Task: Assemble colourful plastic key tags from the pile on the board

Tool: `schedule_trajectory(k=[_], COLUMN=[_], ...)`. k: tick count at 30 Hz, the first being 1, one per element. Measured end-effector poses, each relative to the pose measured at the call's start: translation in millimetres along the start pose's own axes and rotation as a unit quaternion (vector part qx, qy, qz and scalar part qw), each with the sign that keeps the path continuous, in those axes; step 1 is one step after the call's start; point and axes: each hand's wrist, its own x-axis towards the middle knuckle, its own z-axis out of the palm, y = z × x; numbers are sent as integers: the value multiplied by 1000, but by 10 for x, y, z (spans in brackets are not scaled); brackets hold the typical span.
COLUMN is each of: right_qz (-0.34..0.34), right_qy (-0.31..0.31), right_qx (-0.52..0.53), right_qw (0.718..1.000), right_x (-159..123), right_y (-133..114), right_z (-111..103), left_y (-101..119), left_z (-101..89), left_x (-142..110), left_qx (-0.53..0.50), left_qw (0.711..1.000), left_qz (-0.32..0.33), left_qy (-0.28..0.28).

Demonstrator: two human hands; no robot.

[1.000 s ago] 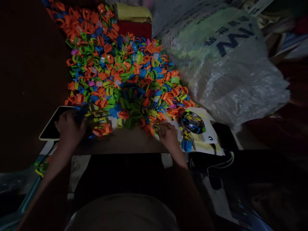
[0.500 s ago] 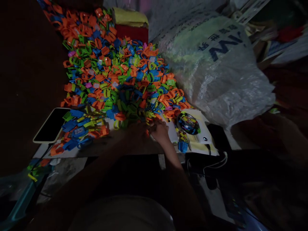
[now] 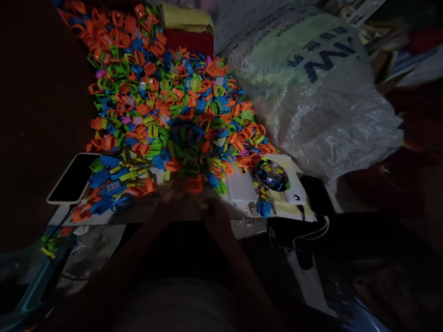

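A big heap of small plastic clips point(image 3: 166, 101) in orange, blue and green covers the table. Both hands are dark and blurred at the table's front edge, close together. My left hand point(image 3: 170, 200) is just below an orange clip point(image 3: 194, 184) at the heap's near rim. My right hand point(image 3: 215, 211) is beside it, a little nearer to me. Whether either hand holds a clip is hidden by the blur and the dark.
A phone point(image 3: 72, 177) lies at the left, with a small group of blue and orange clips point(image 3: 114, 184) beside it. A white box point(image 3: 240, 186) and a round dish point(image 3: 272, 174) sit at the right. A large plastic bag point(image 3: 321, 92) fills the right side.
My left hand has left the clips by the phone and come to the middle. My right hand has drawn back from the heap's edge. Both now meet at the table's front.
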Motion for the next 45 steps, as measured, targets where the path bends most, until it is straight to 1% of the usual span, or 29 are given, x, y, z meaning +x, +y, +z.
schedule_trajectory(k=[2, 3, 5, 7, 9, 10, 12, 14, 16, 19, 22, 25, 28, 30, 33, 35, 37, 40, 45], right_qz=[-35, -40, -22, 6, 16, 15, 0, -27, -48, -52, -61, -58, -58, -71, -64, -49, -39, -29, -31], right_qy=[-27, -26, -1, 36, 57, 57, 26, -34, -82, -101, -110, -131, -176, -198, -186, -185, -197, -207, -209], right_qx=[-91, -128, -158, -119, -51, -11, 60, 107, 127, 127, 110, 107, 132, 147, 157, 163, 172, 175, 173], right_qw=[995, 991, 987, 992, 997, 998, 998, 993, 987, 985, 986, 984, 974, 966, 968, 968, 964, 962, 962], right_x=[14, 44, 129, 200, 210, 188, 112, 32, -15, -25, -15, -7, 6, 10, -3, -20, -35, -47, -42], right_y=[19, 38, 75, 78, 17, -39, -181, -322, -420, -471, -492, -559, -639, -657, -626, -601, -595, -607, -586], right_z=[62, 73, 66, 35, -13, -41, -105, -168, -219, -268, -309, -354, -380, -374, -336, -308, -287, -272, -255], left_y=[-39, -47, -25, 44, 139, 189, 283, 363, 431, 516, 575, 613, 652, 669, 643, 592, 535, 483, 520], left_z=[-36, -50, -74, -101, -136, -157, -208, -263, -312, -365, -401, -440, -500, -558, -648, -679, -672, -611, -501], left_x=[-44, -69, -126, -194, -267, -303, -370, -425, -465, -500, -523, -541, -549, -548, -541, -538, -545, -576, -639], left_qx=[-55, -86, -144, -206, -257, -277, -293, -282, -252, -169, -68, 8, 55, 67, 75, 72, 64, 56, 44], left_qw=[997, 993, 981, 966, 956, 951, 947, 948, 953, 973, 988, 991, 989, 983, 972, 969, 970, 973, 980], left_qz=[-46, -73, -118, -143, -140, -136, -129, -123, -119, -102, -64, -26, -20, -27, -41, -42, -35, -33, -31], left_qy=[30, 42, 56, 56, 35, 19, -30, -84, -116, -117, -127, -130, -138, -168, -220, -234, -230, -221, -193])
